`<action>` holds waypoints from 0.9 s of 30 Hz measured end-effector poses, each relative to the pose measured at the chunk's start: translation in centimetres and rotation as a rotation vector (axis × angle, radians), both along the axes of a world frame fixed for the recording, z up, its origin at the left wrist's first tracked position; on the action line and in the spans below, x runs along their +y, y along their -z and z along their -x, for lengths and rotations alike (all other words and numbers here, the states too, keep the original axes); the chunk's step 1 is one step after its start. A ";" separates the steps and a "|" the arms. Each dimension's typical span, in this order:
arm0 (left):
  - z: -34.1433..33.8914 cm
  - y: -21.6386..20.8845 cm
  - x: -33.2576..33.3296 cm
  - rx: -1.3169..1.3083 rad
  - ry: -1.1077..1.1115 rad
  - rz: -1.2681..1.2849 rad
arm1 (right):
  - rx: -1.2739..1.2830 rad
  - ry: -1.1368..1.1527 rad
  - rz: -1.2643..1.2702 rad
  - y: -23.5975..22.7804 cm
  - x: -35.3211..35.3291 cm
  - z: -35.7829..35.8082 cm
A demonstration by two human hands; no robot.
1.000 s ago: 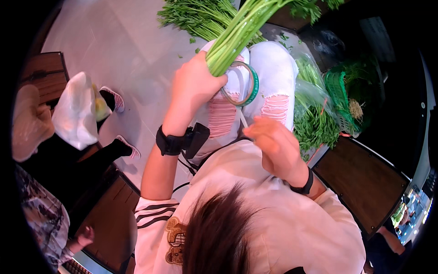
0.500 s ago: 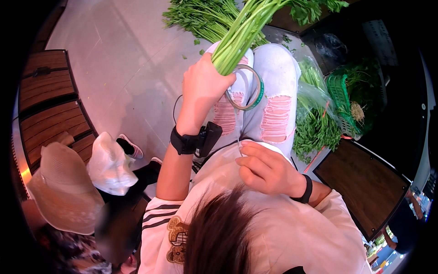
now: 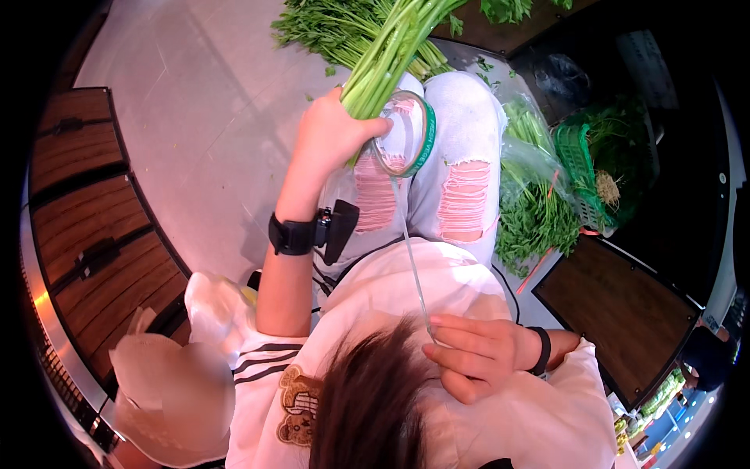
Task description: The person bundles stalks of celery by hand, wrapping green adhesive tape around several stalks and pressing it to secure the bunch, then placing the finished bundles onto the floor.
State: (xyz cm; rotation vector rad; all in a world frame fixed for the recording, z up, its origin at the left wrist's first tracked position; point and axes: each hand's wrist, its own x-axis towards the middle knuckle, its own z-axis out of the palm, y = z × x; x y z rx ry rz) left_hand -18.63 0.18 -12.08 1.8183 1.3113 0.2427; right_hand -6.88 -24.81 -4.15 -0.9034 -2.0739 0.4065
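My left hand [image 3: 328, 137] is closed round the cut ends of a bunch of green celery [image 3: 383, 59], whose leafy tops run out past the upper edge. A roll of green-printed tape [image 3: 429, 141] hangs by the thumb of that hand, over my left knee. From the roll a narrow strip of tape [image 3: 410, 254] stretches down taut toward my chest. My right hand [image 3: 480, 352] pinches the strip's free end between thumb and fingers, in front of my shirt.
More celery [image 3: 328, 35] lies piled on the floor [image 3: 195, 125] beyond my knees. To the right are a clear bag of greens [image 3: 531, 156], a green crate [image 3: 576, 168] and a brown wooden panel [image 3: 617, 316]. A person in a pale hat [image 3: 168, 399] is close by at lower left, near wooden cabinets [image 3: 94, 227].
My right hand has drawn back toward my chest and lengthened the strip of tape. My left hand, with celery and roll, has shifted slightly left. The person in the hat has moved lower and rightward.
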 end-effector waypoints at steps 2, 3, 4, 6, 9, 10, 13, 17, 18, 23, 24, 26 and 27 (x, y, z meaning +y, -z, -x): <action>0.4 0.7 0.8 -0.078 0.046 0.104 | 0.039 0.036 -0.045 0.1 -0.1 -0.6; 0.9 0.7 0.8 -0.068 0.036 0.100 | 0.076 0.039 0.062 -0.6 -0.2 -2.1; 1.5 0.7 0.7 -0.108 0.014 0.121 | 0.113 0.040 0.170 -1.2 -0.2 -3.5; 1.0 0.7 0.8 -0.177 0.022 0.146 | 0.358 0.439 -0.210 -1.0 0.9 -2.9; 0.9 0.6 1.0 -0.163 0.068 0.132 | 0.303 0.557 -0.122 -2.9 2.2 -6.3; 1.0 0.5 1.1 -0.147 0.075 0.127 | 0.317 0.552 -0.143 -2.9 2.9 -7.3; 1.1 0.5 0.9 -0.117 0.097 0.089 | 0.492 0.660 -0.015 -2.3 6.8 -6.8; 1.0 -1.1 0.4 -0.114 0.133 0.059 | 0.531 0.587 0.268 -2.9 8.6 -8.4; 0.9 -1.6 0.2 -0.126 0.127 0.063 | 0.503 0.565 0.288 -3.4 8.6 -8.7; 1.0 -4.4 -0.6 -0.141 0.244 0.056 | 0.422 0.450 0.389 -4.6 8.7 -8.7; 1.1 -4.5 -0.5 -0.142 0.234 0.056 | 0.416 0.433 0.412 -4.7 8.8 -8.5; 0.9 -4.6 -0.2 -0.150 0.346 0.039 | 0.382 0.405 0.412 -5.0 9.3 -8.5; 0.7 -5.1 -0.3 -0.152 0.339 0.041 | 0.351 0.387 0.410 -5.1 9.6 -8.5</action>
